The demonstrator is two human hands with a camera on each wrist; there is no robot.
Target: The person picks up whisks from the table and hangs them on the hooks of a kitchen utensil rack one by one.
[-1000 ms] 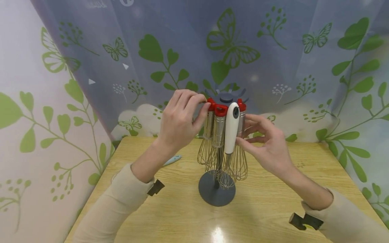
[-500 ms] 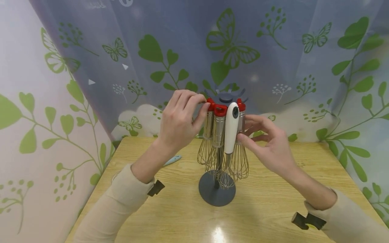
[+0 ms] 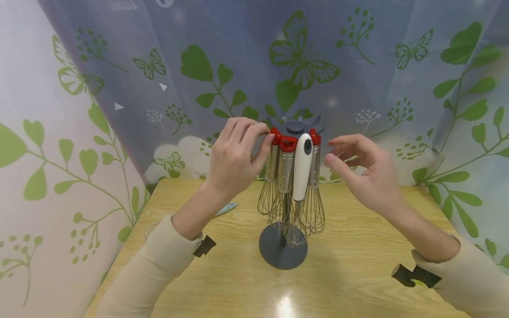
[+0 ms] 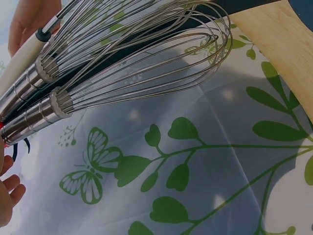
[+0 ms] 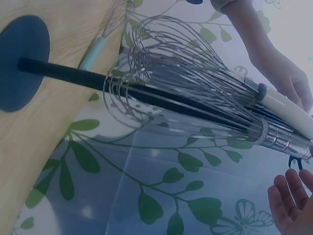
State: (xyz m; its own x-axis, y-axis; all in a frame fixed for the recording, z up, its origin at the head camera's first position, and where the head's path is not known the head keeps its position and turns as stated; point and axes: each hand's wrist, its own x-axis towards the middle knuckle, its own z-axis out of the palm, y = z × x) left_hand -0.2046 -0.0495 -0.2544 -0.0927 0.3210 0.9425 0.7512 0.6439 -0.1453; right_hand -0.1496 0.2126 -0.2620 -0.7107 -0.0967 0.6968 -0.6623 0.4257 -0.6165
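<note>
Several whisks hang around a dark grey stand (image 3: 283, 256) in the head view. Three have ribbed metal handles with red tops; the fourth piece in front is a whisk with a white handle (image 3: 302, 168). My left hand (image 3: 236, 154) pinches the red top of the leftmost whisk (image 3: 272, 165) between thumb and fingertips. To the right, my right hand (image 3: 367, 174) hovers beside the right whisk (image 3: 314, 170), apart from it, fingers loosely bent and holding nothing. In the right wrist view, the right hand (image 5: 291, 200) is partly cut off by the edge.
A light-blue-handled whisk (image 5: 93, 54) lies on the wooden table (image 3: 222, 282), mostly behind my left forearm in the head view. Dark hooks (image 3: 317, 121) ring the stand's top. A cloth with leaves and butterflies (image 3: 234, 57) hangs behind the table.
My right hand has let go of the right whisk and drawn away to the right and up. The left hand stays at the leftmost whisk's red top.
</note>
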